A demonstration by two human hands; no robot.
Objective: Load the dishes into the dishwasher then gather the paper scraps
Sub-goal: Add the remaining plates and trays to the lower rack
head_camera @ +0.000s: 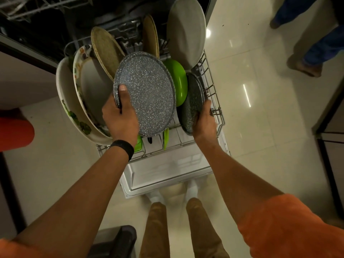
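A large grey speckled plate (149,90) stands tilted over the dishwasher's lower rack (214,94). My left hand (121,118) grips its left rim, thumb on the face. My right hand (203,121) holds a smaller dark speckled plate (193,101) at the rack's right side. Between them sits a green dish (177,81). Upright in the rack are a white floral plate (78,101), woven mats (107,51) and a big grey plate (186,32). No paper scraps are in view.
The open dishwasher door (167,170) lies flat in front of my legs. Another person's legs (316,43) stand on the tiled floor at the upper right. A dark bin (115,243) is by my left leg. The upper rack (37,6) shows at top left.
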